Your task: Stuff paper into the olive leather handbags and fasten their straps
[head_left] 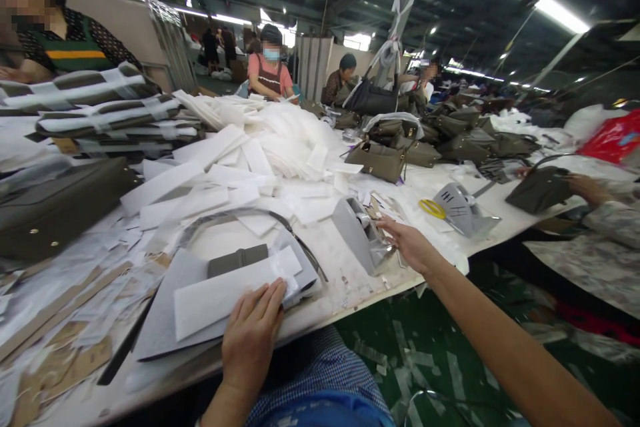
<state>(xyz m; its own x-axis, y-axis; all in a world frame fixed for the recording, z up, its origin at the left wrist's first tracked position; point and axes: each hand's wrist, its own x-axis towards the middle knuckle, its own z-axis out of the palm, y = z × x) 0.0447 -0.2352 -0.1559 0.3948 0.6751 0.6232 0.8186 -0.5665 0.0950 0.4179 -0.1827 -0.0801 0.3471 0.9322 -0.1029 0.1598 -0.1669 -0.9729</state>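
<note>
1. The left hand (253,333) lies flat, fingers together and outstretched, pressing on a white sheet (210,300) whose long axis runs crosswise under the fingertips.
2. The right hand (410,243) is empty, fingers apart. A grey dispenser (356,232) stands just ahead of its fingertips; whether they touch it is unclear.
3. The counter (350,288) edge runs just behind both wrists, and an olive strip (237,260) lies just beyond the left fingertips.

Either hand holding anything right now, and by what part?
Nothing gripped: left hand lies flat on the near edge of the white strip; right hand, open, reaches toward the grey dispenser.
</note>
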